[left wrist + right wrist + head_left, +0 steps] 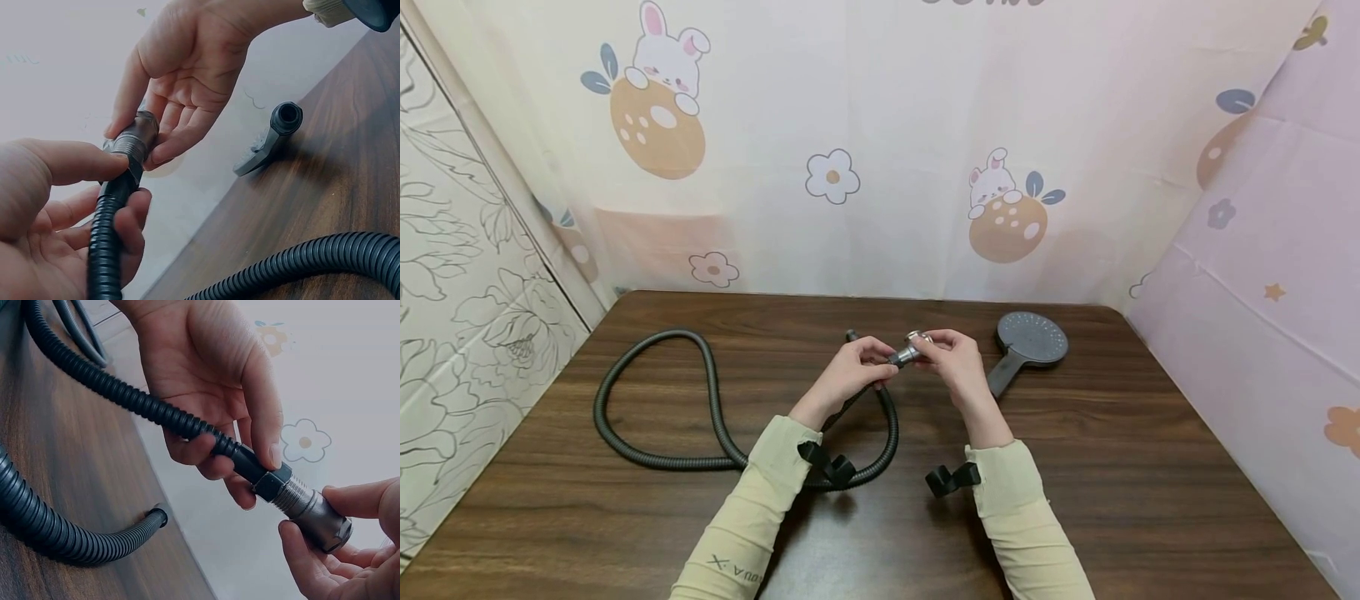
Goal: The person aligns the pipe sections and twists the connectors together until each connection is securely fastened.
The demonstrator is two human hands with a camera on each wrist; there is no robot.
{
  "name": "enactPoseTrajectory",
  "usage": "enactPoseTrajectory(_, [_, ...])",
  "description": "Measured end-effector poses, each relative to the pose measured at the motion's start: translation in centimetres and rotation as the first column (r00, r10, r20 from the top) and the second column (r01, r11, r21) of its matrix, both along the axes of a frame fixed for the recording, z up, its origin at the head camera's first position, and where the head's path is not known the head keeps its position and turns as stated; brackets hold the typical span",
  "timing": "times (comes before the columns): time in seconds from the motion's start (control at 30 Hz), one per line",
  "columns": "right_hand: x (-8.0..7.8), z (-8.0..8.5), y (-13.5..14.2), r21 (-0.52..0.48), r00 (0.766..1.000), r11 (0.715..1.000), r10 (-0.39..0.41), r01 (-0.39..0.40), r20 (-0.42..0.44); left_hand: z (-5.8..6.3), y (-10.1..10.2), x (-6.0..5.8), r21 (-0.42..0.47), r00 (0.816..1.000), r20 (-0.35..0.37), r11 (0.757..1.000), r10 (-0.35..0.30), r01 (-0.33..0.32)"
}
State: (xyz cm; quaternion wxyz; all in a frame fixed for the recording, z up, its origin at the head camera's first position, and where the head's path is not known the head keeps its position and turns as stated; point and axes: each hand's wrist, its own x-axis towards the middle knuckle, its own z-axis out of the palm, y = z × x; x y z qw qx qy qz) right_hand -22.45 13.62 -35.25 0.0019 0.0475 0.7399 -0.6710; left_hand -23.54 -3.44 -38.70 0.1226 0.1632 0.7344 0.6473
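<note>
Backdrop here is a pale cloth (910, 125) w/ bunnies and flowers on it, and in front there's a dark wood-look counter (1135, 467). All the action's near the middle, held up in front of the person, prob bc it's easier to line parts up there than flat on the wood.

Left hand (850, 367) has the end of a ribbed black hose (658, 461): thumb pressed by the nut (273, 483), fingers curled round underneath. Imo that's to keep the hose from twisting. Right hand (953, 362) has a silver metal fitting (322, 522) pinched btwn thumb and fingers, so neither hand is free rn. The pinch is out on the fitting's body, which leaves the threads (292, 497) uncovered next to the nut; makes sense if it's being turned, tho I can't tell which way, or how far the threads go in.

Rest of the hose loops out on the left side of the counter and back under the left forearm, prob just slack kept out of the way. Its other end (851, 335) is just past the left hand. Shower head (1033, 337) is on the right, near the back edge, handle partly hidden by the right arm. Handle's open end (289, 117) faces the person, so it'd be easy to grab, fwiw.
</note>
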Motion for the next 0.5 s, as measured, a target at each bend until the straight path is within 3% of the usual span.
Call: enactPoseTrajectory(0.5, [0.06,-0.01,0.03,0.003,1.0,1.0,0.001,-0.001,0.004,-0.01,0.21,-0.06,-0.038,0.998,-0.018,0.997,0.059,-0.06])
